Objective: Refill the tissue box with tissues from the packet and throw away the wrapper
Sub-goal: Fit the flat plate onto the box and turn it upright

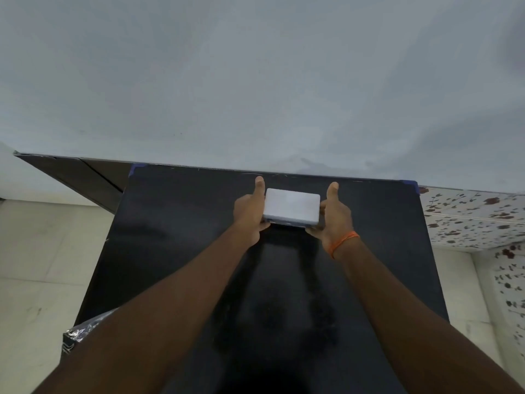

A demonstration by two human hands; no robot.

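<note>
A white rectangular tissue box (291,206) with rounded corners sits near the far edge of the black table (176,237). My left hand (250,214) grips its left end and my right hand (333,217) grips its right end, both thumbs pointing up. An orange thread band circles my right wrist. The box's top face is plain white; no opening shows from here. At the table's near left corner a shiny, crinkled plastic wrapper (82,332) peeks out from behind my left forearm, mostly hidden.
The table stands against a pale grey wall (255,81). A dark panel (85,177) leans at the left. A white cloth with red flowers (468,217) covers a surface on the right. Light floor tiles (37,251) lie on both sides.
</note>
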